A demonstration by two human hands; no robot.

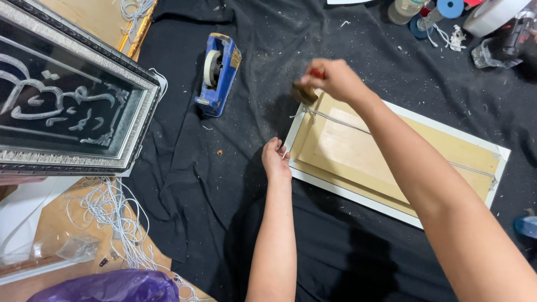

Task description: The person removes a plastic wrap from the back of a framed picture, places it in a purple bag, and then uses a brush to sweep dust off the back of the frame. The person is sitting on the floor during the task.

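Note:
A white picture frame [358, 199] lies face down on a black cloth [212, 190], its brown backing board [369, 154] up. A white cord [347, 124] runs across the back from corner to corner. My right hand [334, 78] is closed on a tool with a red handle and a dark brown head [305, 92], held over the frame's upper left corner where the cord is fixed. My left hand [276, 159] rests at the frame's left edge, fingertips touching the white rim.
A blue tape dispenser [218, 72] lies on the cloth to the left. A large ornate framed artwork [67, 95] sits at far left, with loose white cord [114, 218] and a purple bag [106, 286] below it. Tape rolls and clutter [453, 17] fill the top right.

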